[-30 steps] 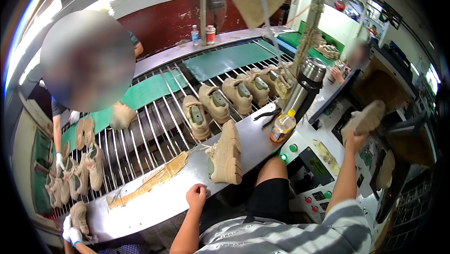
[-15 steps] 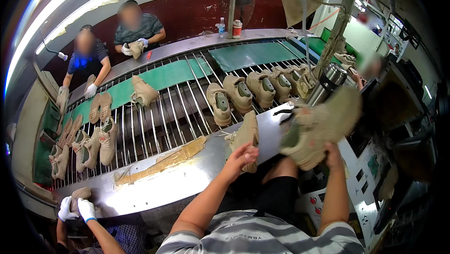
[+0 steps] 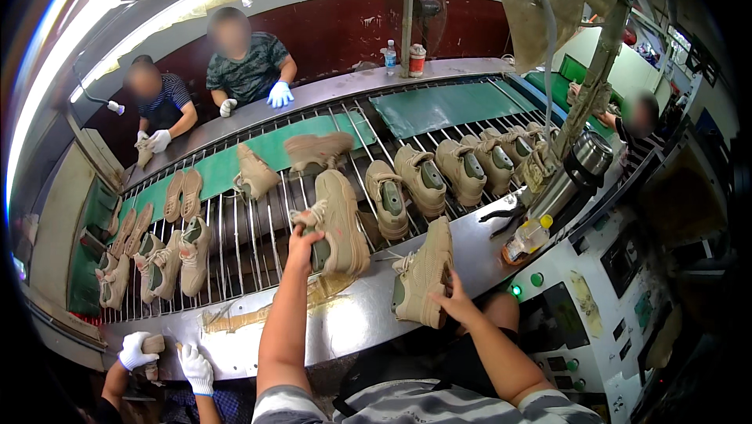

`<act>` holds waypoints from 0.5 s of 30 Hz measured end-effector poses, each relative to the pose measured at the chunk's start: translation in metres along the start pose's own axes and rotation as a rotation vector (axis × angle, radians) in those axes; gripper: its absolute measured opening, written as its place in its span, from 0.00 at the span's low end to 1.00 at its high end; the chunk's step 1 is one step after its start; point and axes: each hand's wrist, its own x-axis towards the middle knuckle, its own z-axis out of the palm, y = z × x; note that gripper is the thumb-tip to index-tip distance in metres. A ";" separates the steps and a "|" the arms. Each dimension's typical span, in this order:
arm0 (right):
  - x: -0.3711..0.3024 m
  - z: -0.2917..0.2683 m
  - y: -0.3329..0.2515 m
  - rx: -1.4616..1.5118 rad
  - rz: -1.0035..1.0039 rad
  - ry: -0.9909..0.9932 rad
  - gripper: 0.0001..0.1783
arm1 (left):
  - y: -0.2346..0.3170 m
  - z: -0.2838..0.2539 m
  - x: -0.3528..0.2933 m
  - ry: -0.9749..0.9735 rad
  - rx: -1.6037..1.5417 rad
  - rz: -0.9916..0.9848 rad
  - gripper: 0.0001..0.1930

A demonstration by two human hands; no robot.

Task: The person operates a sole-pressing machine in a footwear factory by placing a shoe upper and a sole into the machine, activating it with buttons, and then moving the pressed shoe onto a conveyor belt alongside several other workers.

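My left hand (image 3: 304, 250) grips a beige lace-up sneaker (image 3: 341, 224) by its green-lined opening. The sneaker is tipped on its side, sole facing right, over the near edge of the roller conveyor. Beside it, a second beige sneaker (image 3: 427, 271) stands tilted at the metal ledge (image 3: 478, 244), toe pointing away. My right hand (image 3: 454, 299) is closed on its sole side near the heel, some fingers hidden behind it. Just past these, a row of similar sneakers (image 3: 419, 181) with green inserts stands on the rollers.
More sneakers (image 3: 194, 256) and loose soles (image 3: 182, 195) lie at left. A blurred sneaker (image 3: 317, 150) is on the green sheet. A steel flask (image 3: 576, 169) and a bottle (image 3: 526, 240) stand right, by a control panel (image 3: 580, 322). Co-workers' gloved hands (image 3: 280, 95) are across and lower left.
My right hand has moved left from the raised, blurred sneaker to one at the ledge. My left hand now holds a sneaker over the rollers. Another sneaker has appeared by the far co-worker.
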 end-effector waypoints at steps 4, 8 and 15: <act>-0.006 0.016 -0.024 0.254 0.123 -0.031 0.62 | 0.000 0.027 0.065 0.000 0.439 -0.071 0.30; -0.013 0.017 -0.033 0.377 0.166 0.018 0.61 | -0.014 0.093 0.070 0.087 1.069 0.023 0.30; -0.031 -0.005 -0.053 0.549 0.246 0.033 0.51 | -0.039 0.089 0.074 0.210 1.008 -0.115 0.33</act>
